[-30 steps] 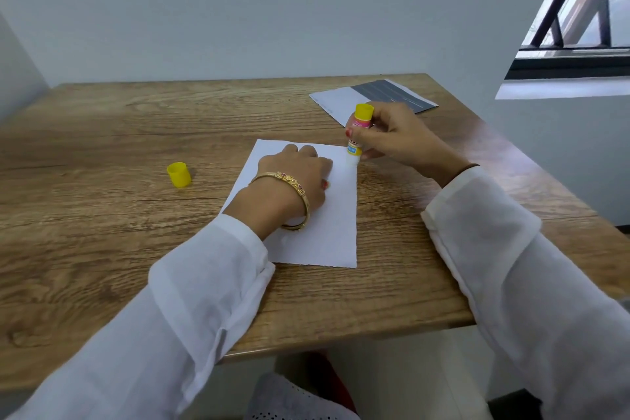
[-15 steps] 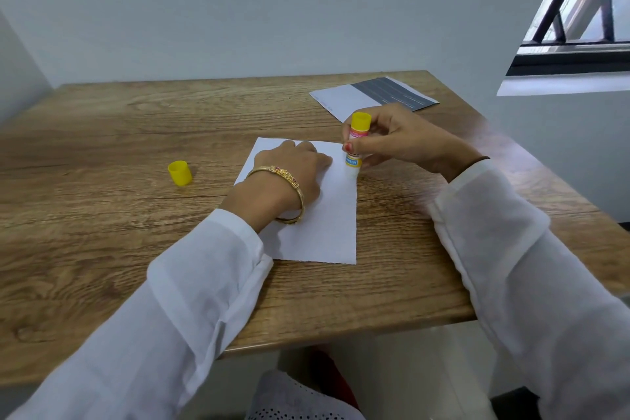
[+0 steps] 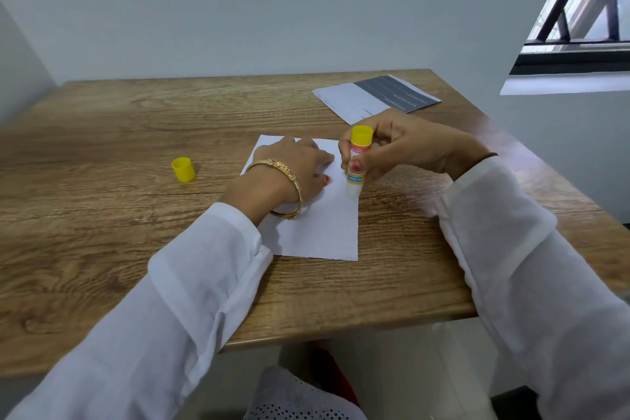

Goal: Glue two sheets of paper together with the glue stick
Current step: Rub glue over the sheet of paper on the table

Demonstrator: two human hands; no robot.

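Observation:
A white sheet of paper (image 3: 322, 228) lies on the wooden table (image 3: 102, 215) in front of me. My left hand (image 3: 286, 174), with a gold bangle at the wrist, presses flat on the sheet's upper left part. My right hand (image 3: 399, 147) grips a glue stick (image 3: 358, 160) upright, yellow base on top, its white tip touching the paper near the right edge. The stick's yellow cap (image 3: 183, 169) stands alone on the table to the left. A second sheet (image 3: 375, 99), white with a dark grey printed block, lies at the far right behind my right hand.
The table's near edge (image 3: 341, 331) runs just below the sheet. A pale wall stands behind the table, and a barred window (image 3: 579, 10) is at the upper right. My white sleeves cover both forearms.
My right hand has drawn the glue stick down along the sheet's right edge, toward me. My left hand keeps pressing on the paper.

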